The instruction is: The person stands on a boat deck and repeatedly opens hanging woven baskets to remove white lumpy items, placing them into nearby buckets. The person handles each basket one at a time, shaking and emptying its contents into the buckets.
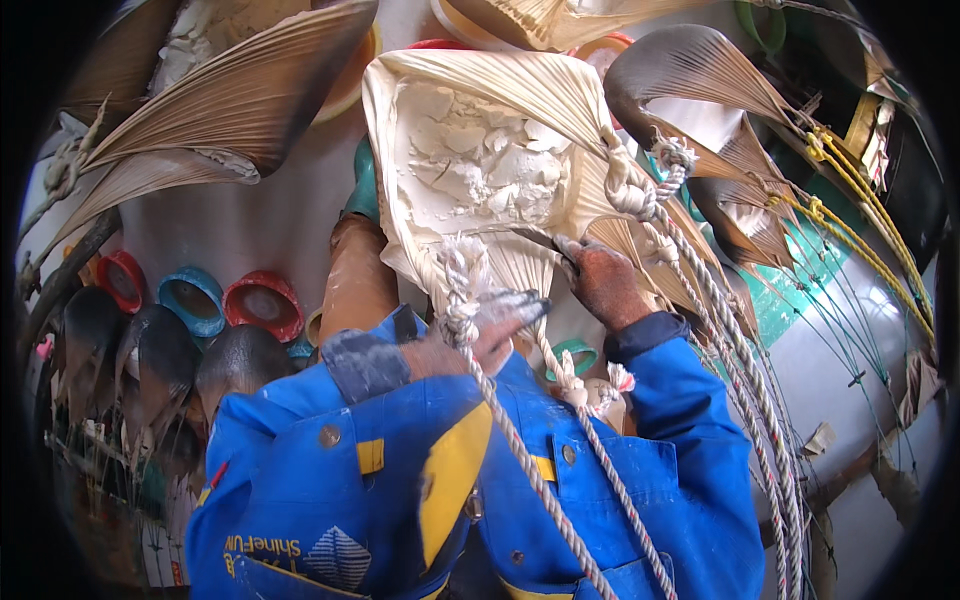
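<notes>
In front of me hangs a pale pleated cloth sling, its corners gathered into thick knotted ropes. Inside lies a white, clumpy, clay-like mass with a cracked, flaky surface. My right hand is closed around what looks like a knife; its thin dark blade points left across the sling's near edge, and its handle is mostly hidden. My left hand, dusted white, stretches its fingers rightward below the sling, behind a knotted rope. Nothing shows in it, though its palm is partly hidden.
Dark pleated slings hang on the left and right. Red and blue round rings sit at the left. Twisted ropes run down at my right, near yellow cords and thin green strings.
</notes>
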Demonstrator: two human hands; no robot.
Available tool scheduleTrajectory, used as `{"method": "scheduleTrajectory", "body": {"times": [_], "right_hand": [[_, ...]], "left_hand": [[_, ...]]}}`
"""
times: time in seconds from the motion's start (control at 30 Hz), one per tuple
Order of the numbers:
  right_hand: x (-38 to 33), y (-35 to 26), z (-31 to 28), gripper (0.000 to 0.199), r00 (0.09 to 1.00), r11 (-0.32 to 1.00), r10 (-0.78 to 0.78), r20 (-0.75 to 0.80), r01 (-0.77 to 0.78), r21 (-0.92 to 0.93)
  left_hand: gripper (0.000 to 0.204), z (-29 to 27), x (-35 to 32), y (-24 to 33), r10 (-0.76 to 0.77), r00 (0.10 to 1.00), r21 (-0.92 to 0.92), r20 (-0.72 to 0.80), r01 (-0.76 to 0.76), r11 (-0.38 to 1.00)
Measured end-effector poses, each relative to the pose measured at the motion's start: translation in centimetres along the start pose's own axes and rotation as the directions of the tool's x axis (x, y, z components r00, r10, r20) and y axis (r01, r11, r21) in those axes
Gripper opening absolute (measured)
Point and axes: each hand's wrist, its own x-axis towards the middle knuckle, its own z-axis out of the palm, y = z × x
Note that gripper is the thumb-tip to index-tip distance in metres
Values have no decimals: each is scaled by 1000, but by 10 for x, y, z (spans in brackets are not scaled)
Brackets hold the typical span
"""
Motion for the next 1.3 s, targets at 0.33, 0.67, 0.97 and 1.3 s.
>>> {"method": "scheduleTrajectory", "body": {"times": [0.33,0.67,0.97,1.3], "right_hand": [[23,-43,20,35,859,942,293,-421,-184,280],[14,-36,3,34,763,934,294,-576,-103,341],[25,-3,16,30,729,982,130,-672,-1,189],[10,7,31,27,853,991,134,-505,-101,92]], "left_hand": [[57,16,58,-64,-27,990,484,-136,90,870],[47,-41,99,-83,-172,944,764,-282,329,555],[58,-43,103,-127,52,936,743,-349,242,624],[51,-11,108,-111,77,989,702,-128,36,712]]}}
